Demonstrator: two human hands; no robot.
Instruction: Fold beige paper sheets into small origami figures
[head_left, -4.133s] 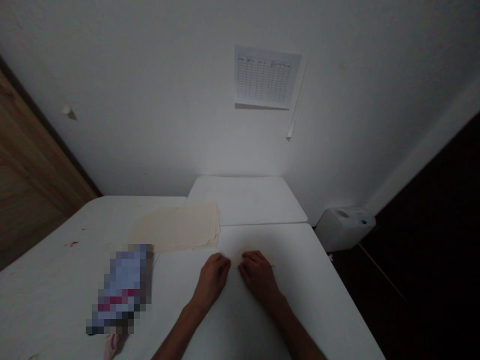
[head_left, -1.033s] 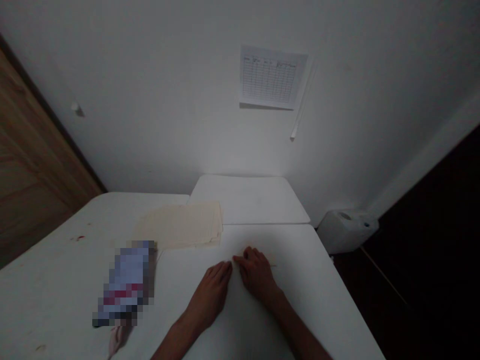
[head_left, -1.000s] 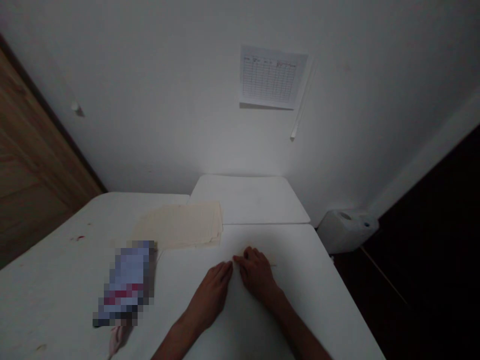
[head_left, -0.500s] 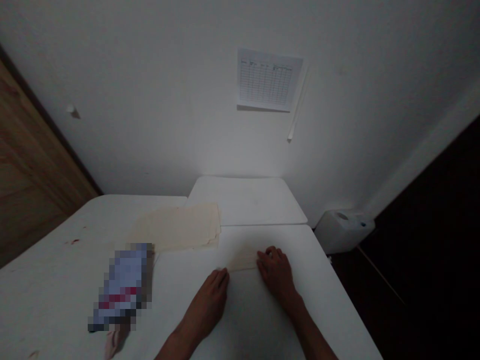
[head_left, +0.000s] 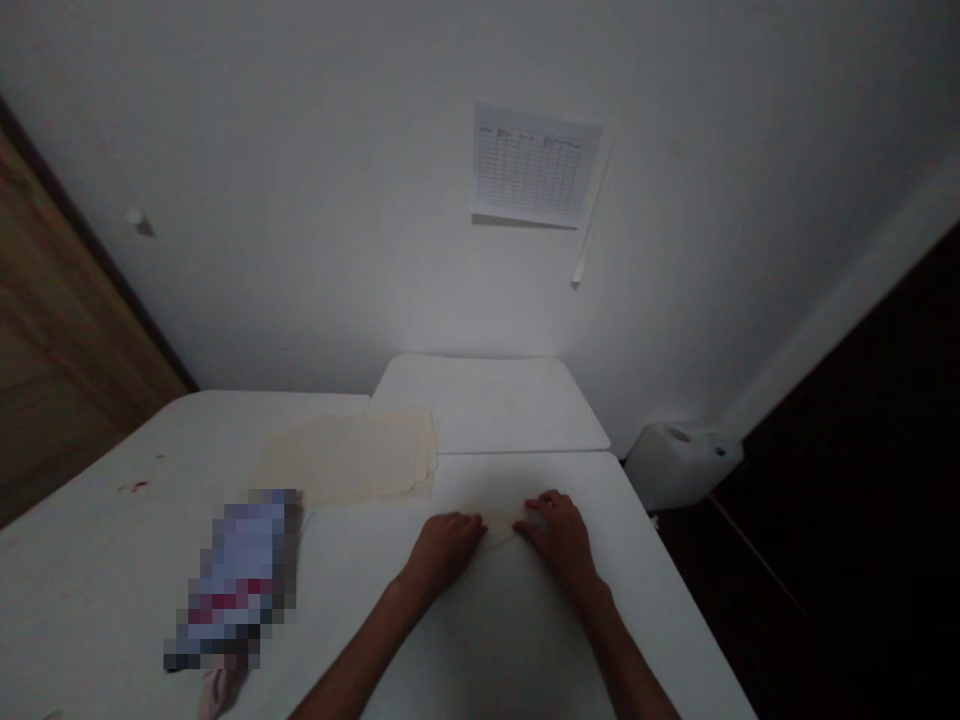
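Observation:
A small folded piece of thin beige sheet (head_left: pixel 498 528) lies on the white table between my hands. My left hand (head_left: pixel 448 548), its fingers pressed together, is closed at the left end of the piece. At the right end, my right hand (head_left: pixel 559 535) has its thumb and fingers bent in on the edge. What the sheet is made of, I cannot make out. To the left lies a stack of larger, flat beige sheets (head_left: pixel 352 455) with uneven edges.
A blurred-out bluish item (head_left: pixel 240 570) and a crumpled pinkish cloth (head_left: pixel 216 688) lie at the left on the table (head_left: pixel 112 580). A white board (head_left: pixel 487 400) adjoins the far edge by the wall. A white plastic canister (head_left: pixel 675 465) stands beyond the right edge. A printed chart (head_left: pixel 534 165) hangs above.
My left hand has moved right and slightly away from me, closer to my right hand. The visible part of the folded sheet between them is shorter. My right hand has barely moved.

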